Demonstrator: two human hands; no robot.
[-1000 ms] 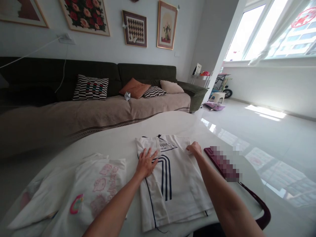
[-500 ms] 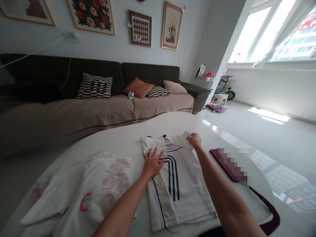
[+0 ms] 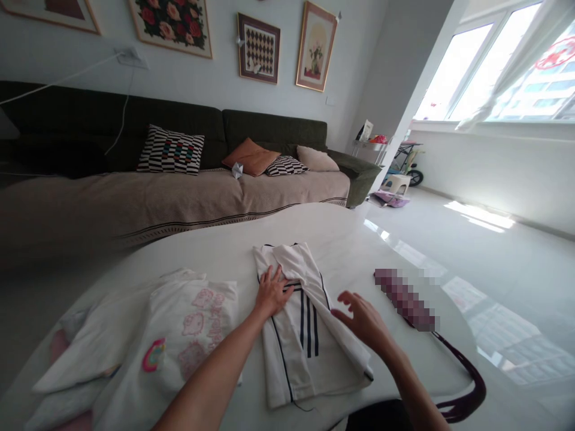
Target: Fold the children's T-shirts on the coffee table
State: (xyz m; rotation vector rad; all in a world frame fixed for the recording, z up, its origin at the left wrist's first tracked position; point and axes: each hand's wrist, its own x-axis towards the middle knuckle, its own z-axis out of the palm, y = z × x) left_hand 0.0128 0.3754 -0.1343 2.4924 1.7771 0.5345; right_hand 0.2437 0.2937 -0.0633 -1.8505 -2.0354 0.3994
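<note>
A white shirt point(image 3: 309, 335) with dark stripes and dark piping lies partly folded on the white table point(image 3: 215, 251). Its right side is turned inward over the front, and the upper part covers the lettering. My left hand point(image 3: 272, 293) rests flat on the upper left of the shirt, fingers spread. Beside the shirt's right edge is my right hand point(image 3: 362, 317), its fingers apart and slightly curled, with nothing seen in them. Whether its thumb touches the cloth I cannot tell.
Left of the shirt lie white clothes point(image 3: 179, 329) with pink prints and a rainbow patch. A dark red phone-like object point(image 3: 404, 299), partly pixelated, lies on the right with a strap point(image 3: 467, 383). Behind the table stands a sofa point(image 3: 215, 191) with several cushions.
The right side of the shirt has been folded inward over the front, hiding the lettering. My right hand has let go of the shirt's upper corner and moved down toward me.
</note>
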